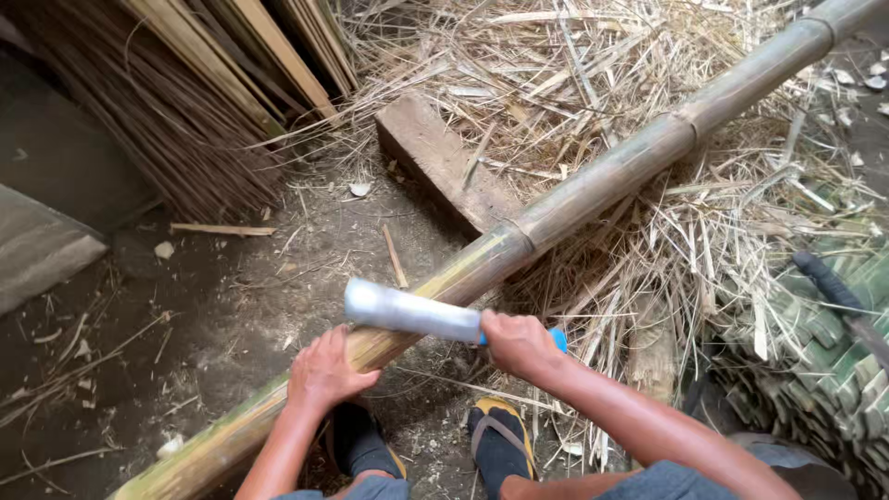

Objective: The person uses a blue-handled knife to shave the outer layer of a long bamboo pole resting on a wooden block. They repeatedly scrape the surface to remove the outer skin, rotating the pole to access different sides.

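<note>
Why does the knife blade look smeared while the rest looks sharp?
In the head view, the blade is motion-blurred in the right hand; the bamboo pole, left hand and straw stay crisp under soft, even daylight without hard shadows.

Right hand point(520, 343) grips cleaver point(412, 312); left hand point(322, 372) steadies bamboo pole point(593, 190).
</note>
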